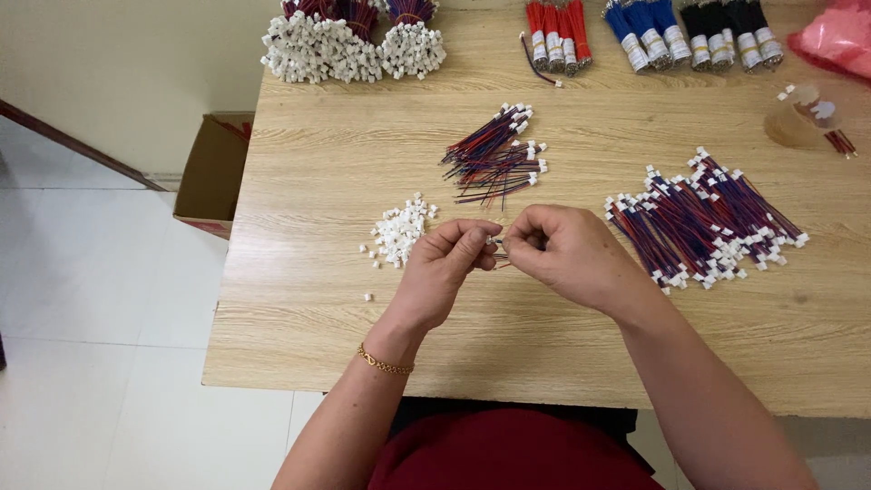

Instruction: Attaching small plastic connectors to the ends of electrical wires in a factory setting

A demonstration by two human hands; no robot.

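At a pale wooden worktable (318, 318), a seated person pinches a short red-and-blue wire pair (500, 257) between both hands: the left hand (445, 268), a gold chain bracelet (385, 362) at its wrist, closes thumb and forefinger on what looks like a tiny white plastic connector (491, 240), while the right hand (567, 254) grips the wire just beside it. Near the left hand lies a small heap of loose white plastic connector housings (400, 230); beyond the hands, a loose bunch of wires with one end bare (494, 156). To the right, a larger spread of wires capped white at both ends (703, 222) suggests much is done, though housings and unfinished wires remain. Taped bundles of red, blue and black wire (649, 34) line the far edge.
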